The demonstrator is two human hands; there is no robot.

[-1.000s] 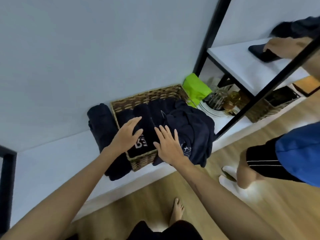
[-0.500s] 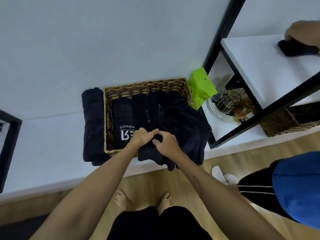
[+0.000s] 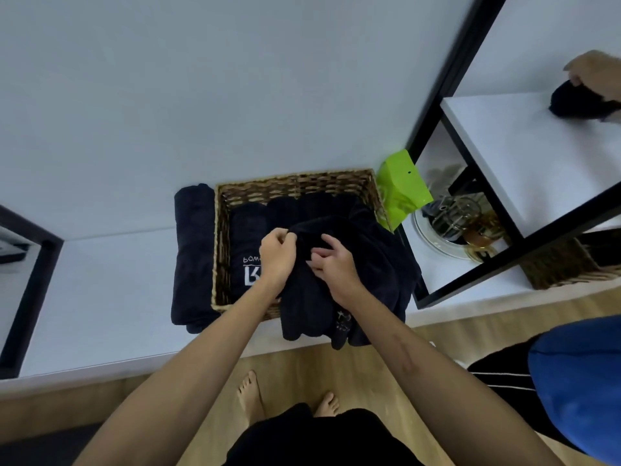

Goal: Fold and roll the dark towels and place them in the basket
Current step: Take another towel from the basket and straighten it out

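Note:
A wicker basket (image 3: 292,183) stands on a low white shelf (image 3: 100,297) against the wall. Rolled dark towels (image 3: 248,227) lie in it, one with white lettering. A loose dark towel (image 3: 376,264) is heaped over the basket's right side and hangs past the shelf's front edge. My left hand (image 3: 277,255) and my right hand (image 3: 332,260) both grip a bunch of this loose towel above the basket's middle. Another folded dark towel (image 3: 193,250) lies on the shelf just left of the basket.
A green bag (image 3: 401,186) leans right of the basket, beside a glass dish with jars (image 3: 450,227). A black-framed rack with a white shelf (image 3: 504,146) stands at the right, where another person's hand (image 3: 594,74) holds a dark cloth (image 3: 574,102). That person crouches at lower right.
My hands went from lying flat on the towels to gripping the loose towel and lifting a bunch of it. The view has shifted more directly over the basket.

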